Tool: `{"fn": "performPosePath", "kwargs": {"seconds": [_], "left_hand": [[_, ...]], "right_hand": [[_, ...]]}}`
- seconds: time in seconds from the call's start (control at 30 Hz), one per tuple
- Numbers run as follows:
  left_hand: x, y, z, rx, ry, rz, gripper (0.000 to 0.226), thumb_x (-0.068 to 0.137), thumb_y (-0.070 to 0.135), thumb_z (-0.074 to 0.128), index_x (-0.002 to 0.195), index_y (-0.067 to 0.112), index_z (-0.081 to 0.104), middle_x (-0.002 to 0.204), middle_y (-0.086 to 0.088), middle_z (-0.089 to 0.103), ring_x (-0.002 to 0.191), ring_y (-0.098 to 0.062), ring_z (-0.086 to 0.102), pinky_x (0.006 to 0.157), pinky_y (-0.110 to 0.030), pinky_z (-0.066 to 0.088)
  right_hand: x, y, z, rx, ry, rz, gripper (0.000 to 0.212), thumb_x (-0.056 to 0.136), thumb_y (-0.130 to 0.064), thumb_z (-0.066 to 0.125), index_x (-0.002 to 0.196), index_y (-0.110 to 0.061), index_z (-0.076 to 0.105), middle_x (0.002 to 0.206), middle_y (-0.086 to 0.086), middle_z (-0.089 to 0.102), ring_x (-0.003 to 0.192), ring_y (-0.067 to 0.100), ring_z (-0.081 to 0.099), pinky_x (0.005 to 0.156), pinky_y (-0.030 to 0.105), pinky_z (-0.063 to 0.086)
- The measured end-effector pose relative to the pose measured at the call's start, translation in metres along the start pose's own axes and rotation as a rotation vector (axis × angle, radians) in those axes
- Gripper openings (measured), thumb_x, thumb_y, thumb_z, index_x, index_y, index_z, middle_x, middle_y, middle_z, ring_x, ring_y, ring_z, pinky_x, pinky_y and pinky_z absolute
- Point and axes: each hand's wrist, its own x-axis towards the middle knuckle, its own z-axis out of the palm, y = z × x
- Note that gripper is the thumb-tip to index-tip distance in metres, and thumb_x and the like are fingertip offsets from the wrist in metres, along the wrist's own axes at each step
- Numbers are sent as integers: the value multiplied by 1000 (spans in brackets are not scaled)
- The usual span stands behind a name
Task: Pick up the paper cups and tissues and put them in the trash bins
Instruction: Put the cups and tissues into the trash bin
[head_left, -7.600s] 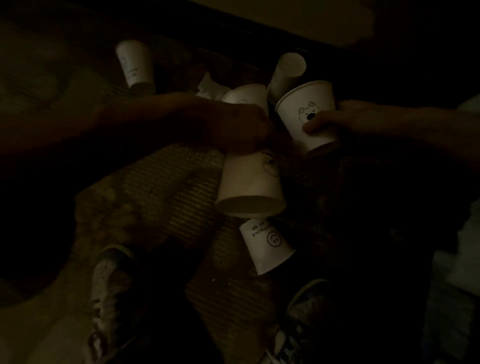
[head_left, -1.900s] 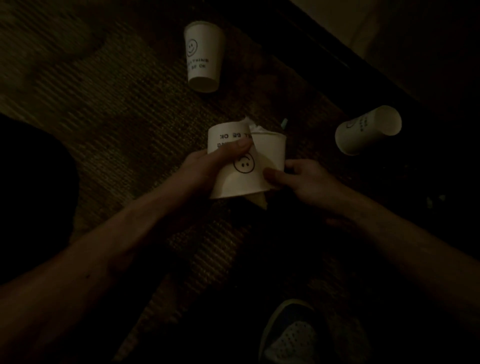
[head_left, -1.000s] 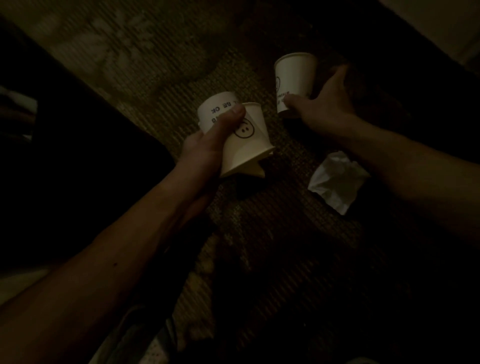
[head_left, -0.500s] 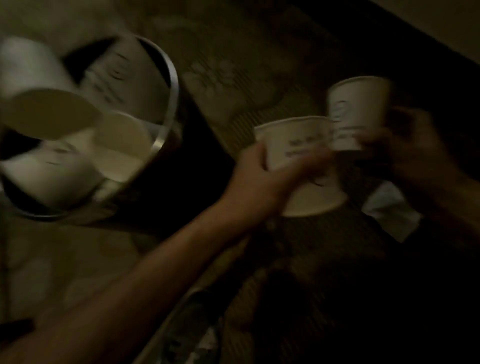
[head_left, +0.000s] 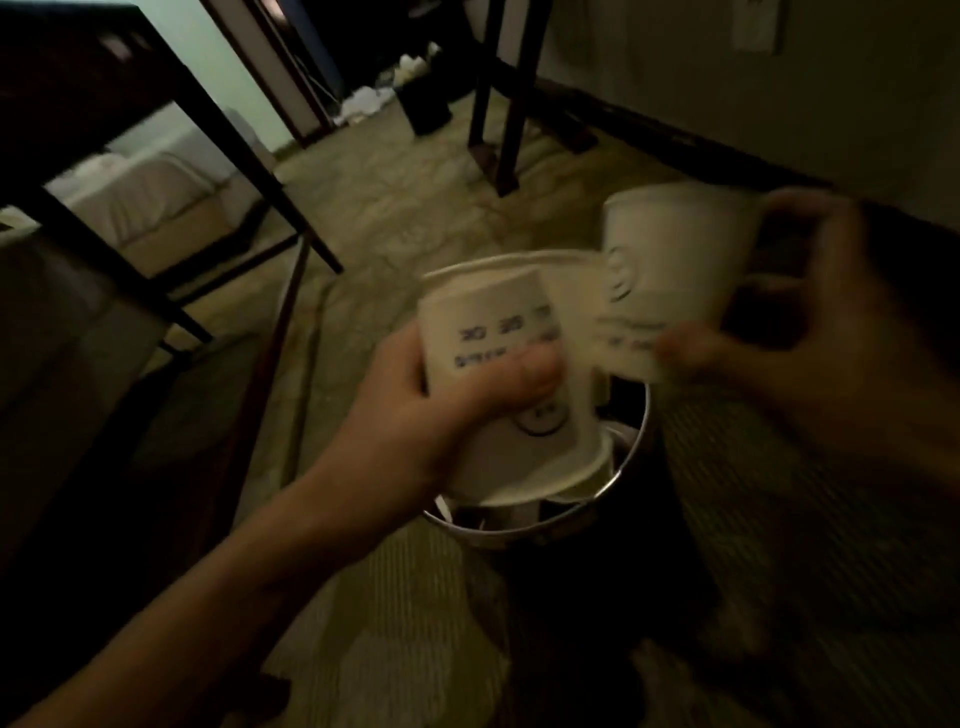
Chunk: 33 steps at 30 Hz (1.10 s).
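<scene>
Head view: the left hand (head_left: 415, 431) grips a nested stack of white printed paper cups (head_left: 498, 364), mouths down, directly above the round metal-rimmed trash bin (head_left: 519, 538), while the right hand (head_left: 831, 332) holds a single white paper cup (head_left: 670, 270) just beside the stack, over the bin's rim.

One wide-angle head view, forward and down, close above the trash bin (head_left: 631, 457)

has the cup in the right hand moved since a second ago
Yes. A second ago the cup sat on the carpet; now the right hand holds it lifted over the rim of the trash bin.
</scene>
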Motion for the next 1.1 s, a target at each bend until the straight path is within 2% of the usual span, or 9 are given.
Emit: {"fn": "performPosePath", "kwargs": {"seconds": [0.1, 0.2, 0.27, 0.4, 0.47, 0.6, 0.83, 0.97, 1.1], "left_hand": [[-8, -20, -20, 110, 16, -56, 35, 69, 27, 77, 103, 29, 71, 100, 5, 75, 90, -15, 73, 68, -20, 57], [-13, -49, -25, 149, 45, -140, 54, 65, 33, 78, 115, 20, 61, 106, 2, 74, 96, -18, 72, 72, -23, 57], [-15, -60, -23, 170, 30, -159, 58, 67, 38, 77, 120, 21, 58, 111, 0, 72, 100, -19, 71, 76, -27, 58], [-14, -68, -18, 279, 101, -84, 50, 65, 58, 71, 112, 63, 54, 137, 4, 49, 121, -17, 57, 90, -41, 56], [-13, -71, -20, 364, 196, -45, 49, 63, 63, 67, 106, 77, 46, 148, 4, 36, 132, -13, 45, 96, -37, 53], [-13, -78, -25, 558, 324, -8, 56, 61, 69, 64, 112, 53, 49, 139, 13, 30, 121, 19, 33, 84, -2, 43], [-18, -81, -23, 529, 198, -5, 57, 65, 56, 76, 116, 38, 59, 110, 15, 63, 101, -3, 63, 73, -18, 54], [-23, -78, -21, 539, 181, 19, 80, 69, 53, 75, 136, 38, 33, 111, 11, 67, 94, -5, 69, 68, -26, 59], [-23, -79, -22, 643, 138, 38, 58, 80, 53, 64, 133, 42, 43, 116, 11, 63, 98, 3, 66, 68, -14, 56]], "right_hand": [[2, 4, 31, -162, -64, 7, 86, 51, -58, 75, 118, -44, 22, 92, -16, 59, 78, 2, 69, 52, 16, 54], [2, 14, 44, -491, -64, -47, 81, 58, -58, 65, 122, -29, 26, 108, -5, 55, 93, 16, 61, 73, 37, 55], [1, 22, 41, -587, -9, -79, 82, 60, -58, 65, 126, -20, 35, 116, 1, 50, 98, 17, 52, 74, 35, 48], [3, 27, 41, -608, 0, -122, 72, 70, -56, 61, 122, -8, 49, 124, 10, 47, 100, 13, 43, 73, 26, 37], [6, 25, 40, -619, 14, -132, 59, 78, -50, 56, 116, -5, 55, 122, 12, 51, 96, 13, 45, 72, 26, 36], [13, 18, 29, -776, -4, -204, 37, 85, -36, 52, 99, -4, 62, 99, 18, 64, 94, 35, 55, 69, 37, 38], [19, 9, 35, -1010, -281, -177, 32, 83, -51, 28, 91, -24, 45, 86, 0, 46, 82, 18, 46, 58, 28, 27], [25, 7, 38, -1000, -318, -218, 26, 86, -47, 20, 82, -28, 37, 70, -15, 30, 79, 14, 40, 56, 26, 21], [24, 20, 48, -1224, -473, -267, 49, 84, -48, 7, 104, -26, 45, 107, -2, 53, 105, 20, 40, 75, 32, 31]]}}
